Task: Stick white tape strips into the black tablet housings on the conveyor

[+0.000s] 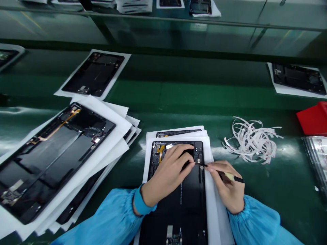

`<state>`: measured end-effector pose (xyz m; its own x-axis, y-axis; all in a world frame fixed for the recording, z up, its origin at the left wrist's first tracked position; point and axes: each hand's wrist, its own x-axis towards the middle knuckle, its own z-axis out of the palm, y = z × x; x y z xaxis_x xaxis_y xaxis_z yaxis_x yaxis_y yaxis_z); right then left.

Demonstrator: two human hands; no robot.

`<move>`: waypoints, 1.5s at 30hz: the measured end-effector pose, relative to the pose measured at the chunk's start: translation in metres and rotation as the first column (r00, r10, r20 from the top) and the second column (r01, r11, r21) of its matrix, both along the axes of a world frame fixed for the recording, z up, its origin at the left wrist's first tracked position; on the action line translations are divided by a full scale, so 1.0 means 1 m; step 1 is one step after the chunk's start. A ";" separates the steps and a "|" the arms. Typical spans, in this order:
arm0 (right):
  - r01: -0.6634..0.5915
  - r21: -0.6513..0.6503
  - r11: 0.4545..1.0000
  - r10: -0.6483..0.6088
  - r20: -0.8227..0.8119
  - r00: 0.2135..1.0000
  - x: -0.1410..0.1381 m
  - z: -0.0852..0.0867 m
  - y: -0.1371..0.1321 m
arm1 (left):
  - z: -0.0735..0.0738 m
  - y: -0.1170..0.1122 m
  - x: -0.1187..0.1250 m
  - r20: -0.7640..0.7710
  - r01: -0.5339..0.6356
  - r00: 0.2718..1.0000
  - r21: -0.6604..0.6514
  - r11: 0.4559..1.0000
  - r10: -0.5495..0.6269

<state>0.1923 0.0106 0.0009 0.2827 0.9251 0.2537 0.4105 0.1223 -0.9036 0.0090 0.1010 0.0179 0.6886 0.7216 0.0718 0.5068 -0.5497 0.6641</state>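
Observation:
A tablet housing [176, 200] with its inner parts exposed lies on white sheets in front of me. My left hand [170, 166] rests across its upper part. Its thumb and a finger come together in a pinch beside a small connector [198, 160] near the upper right corner; whatever is between them is too small to make out. At the housing's right edge, my right hand [227, 185] grips a slim black tool with a pale yellow band [230, 176] like a pen. The tool's dark tip points at the area beside the connector. My left palm hides part of the housing.
On the left is a stack of tablet housings [58, 153] interleaved with white paper. Further housings lie behind, one at back left [94, 73] and one at back right [297, 78]. Curled white strips [252, 141] form a pile near a red bin [313, 119].

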 end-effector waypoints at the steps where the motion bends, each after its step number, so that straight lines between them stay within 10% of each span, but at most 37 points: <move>1: 0.004 -0.002 1.000 -0.004 -0.003 1.000 0.000 0.000 0.000 | 0.000 0.000 0.000 -0.004 0.003 1.000 0.002 1.000 -0.003; 45: -0.048 0.013 0.999 0.049 -0.079 0.996 0.013 -0.003 0.006 | 0.003 0.002 0.004 0.030 -0.078 0.996 -0.137 0.987 0.083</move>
